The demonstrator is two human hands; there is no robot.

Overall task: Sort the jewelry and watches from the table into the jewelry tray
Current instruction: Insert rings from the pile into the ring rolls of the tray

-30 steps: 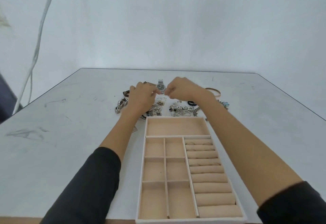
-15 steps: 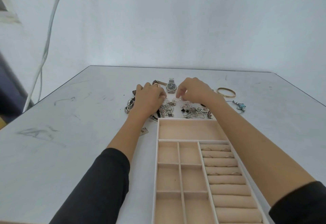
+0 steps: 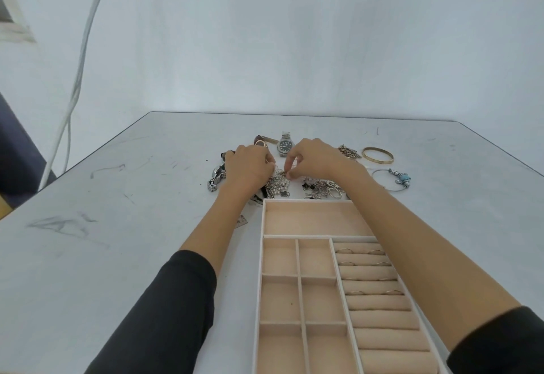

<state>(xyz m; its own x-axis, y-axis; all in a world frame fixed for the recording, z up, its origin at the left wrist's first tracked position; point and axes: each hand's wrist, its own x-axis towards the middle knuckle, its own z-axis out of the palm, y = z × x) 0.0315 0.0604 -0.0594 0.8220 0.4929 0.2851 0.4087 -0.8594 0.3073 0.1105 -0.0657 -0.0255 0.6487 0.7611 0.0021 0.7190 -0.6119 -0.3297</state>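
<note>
Both hands are close together in the middle of the frame, over the pile of chains [image 3: 278, 186]. The right hand [image 3: 321, 158] pinches a small bit of that pile with its fingertips. The left hand [image 3: 250, 167] curls down onto the pile, but its fingers are hidden, so I cannot tell if it holds anything. The pile lies on the table [image 3: 117, 226], just past the far wall of the tray [image 3: 261, 255].

The chains look tangled (like messy string). A fast pull may drag other pieces along, drop them, or make the knot tighter. The watch [image 3: 285, 145] lies near and could get bumped. The right arm hangs over the tray's right side, so a low swing could hit the wall. The left of the frame has lots of bare table, and the table's edges are well away.
</note>
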